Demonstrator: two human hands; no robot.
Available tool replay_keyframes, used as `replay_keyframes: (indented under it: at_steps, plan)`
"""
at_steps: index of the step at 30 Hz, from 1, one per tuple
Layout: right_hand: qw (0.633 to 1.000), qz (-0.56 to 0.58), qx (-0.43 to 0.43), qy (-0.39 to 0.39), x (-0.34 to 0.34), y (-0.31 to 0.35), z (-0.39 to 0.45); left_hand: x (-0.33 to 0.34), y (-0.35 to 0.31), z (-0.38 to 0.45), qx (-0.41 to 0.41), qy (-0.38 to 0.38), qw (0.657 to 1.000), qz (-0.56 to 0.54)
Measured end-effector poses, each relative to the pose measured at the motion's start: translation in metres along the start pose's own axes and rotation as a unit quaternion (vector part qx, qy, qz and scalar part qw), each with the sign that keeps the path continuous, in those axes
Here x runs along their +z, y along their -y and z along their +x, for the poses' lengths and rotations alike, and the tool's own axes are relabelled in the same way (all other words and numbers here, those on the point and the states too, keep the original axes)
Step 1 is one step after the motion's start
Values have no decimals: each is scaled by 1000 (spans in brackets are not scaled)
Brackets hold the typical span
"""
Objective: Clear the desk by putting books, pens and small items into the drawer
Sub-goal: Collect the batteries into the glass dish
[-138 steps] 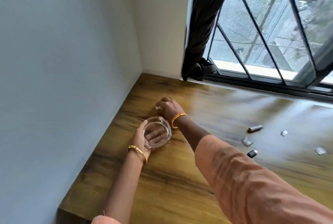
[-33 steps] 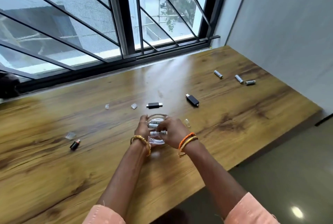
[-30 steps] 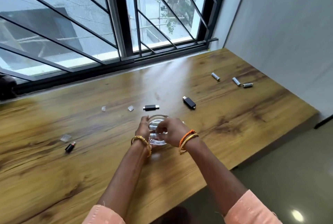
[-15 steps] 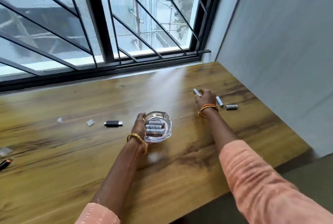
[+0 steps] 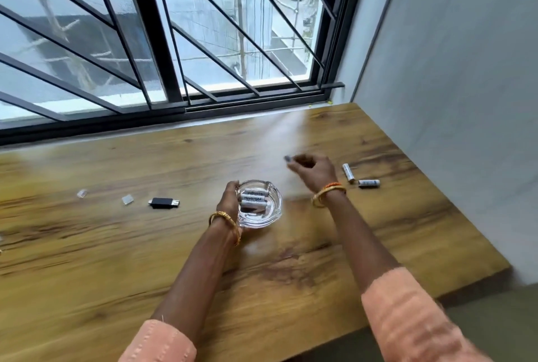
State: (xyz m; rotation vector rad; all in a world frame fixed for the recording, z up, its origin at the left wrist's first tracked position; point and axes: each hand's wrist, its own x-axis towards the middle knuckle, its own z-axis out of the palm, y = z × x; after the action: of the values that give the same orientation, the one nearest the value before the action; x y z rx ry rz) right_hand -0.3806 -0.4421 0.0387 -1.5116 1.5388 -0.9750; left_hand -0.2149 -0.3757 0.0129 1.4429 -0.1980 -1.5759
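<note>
My left hand (image 5: 228, 201) grips the left rim of a clear glass dish (image 5: 272, 210) on the wooden desk (image 5: 203, 259). White batteries (image 5: 254, 197) lie inside the dish. My right hand (image 5: 313, 170), blurred by motion, hovers right of the dish and pinches a small battery (image 5: 288, 158) in its fingertips. Two more batteries (image 5: 348, 172) (image 5: 369, 183) lie on the desk just right of that hand. A black USB stick (image 5: 163, 203) lies left of the dish.
Two small clear plastic caps (image 5: 127, 199) (image 5: 82, 193) lie further left on the desk. A barred window (image 5: 163, 41) runs along the far edge and a grey wall (image 5: 454, 70) closes the right side. The desk's near-right edge drops to the floor (image 5: 495, 318).
My right hand has lifted one battery off the desk and moved it left toward the dish. Two batteries stay on the right. My left hand still holds the dish.
</note>
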Motion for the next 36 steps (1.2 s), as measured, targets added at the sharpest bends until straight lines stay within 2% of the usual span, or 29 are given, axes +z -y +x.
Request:
replay_keyframes:
  at_steps: [2,5,9,14,16,18,19,21,22,23,24,26,27,29,32,34,36]
  plan:
    - [992,-26,-84,95,0,9,-37,6,3,-2,2,-9,1000,10]
    - [969,-118,-162,141,7,-1,-65,7,14,17,5,-7,1000,27]
    - [952,-206,-163,158,6,-3,-76,19,17,-6,23,-2,999,40]
    - [934,-284,-136,168,-5,3,-77,27,32,2,3,34,999,19]
    - [934,-280,-124,183,-11,2,-77,33,35,4,-3,49,999,12]
    - [948,-207,-100,220,-21,-1,-72,39,37,4,-9,60,998,12]
    - [959,-162,-89,216,-28,-1,-66,41,37,4,-11,60,998,9]
    - [986,-117,-61,102,-45,-8,-37,44,35,7,-16,63,998,7]
    - [990,-133,-39,17,-54,-14,-19,46,35,8,-17,63,998,9]
    - [981,-184,-9,-57,-61,-22,-1,47,34,9,-20,67,998,6]
    - [960,-261,26,-98,-67,-30,14,49,34,10,-21,71,997,2]
    - [906,-401,99,-89,-72,-44,35,53,33,9,-19,76,997,-3]
    - [891,-431,119,-74,-72,-49,42,55,32,9,-16,76,997,-2]
    - [884,-447,126,-63,-68,-56,51,57,33,11,-16,80,997,-1]
    - [908,-398,110,-77,-65,-50,49,59,33,13,-19,78,997,8]
    - [950,-293,69,-84,-61,-36,34,59,35,15,-19,81,996,18]
    - [987,-155,2,-40,-54,-18,4,60,36,13,-22,82,996,23]
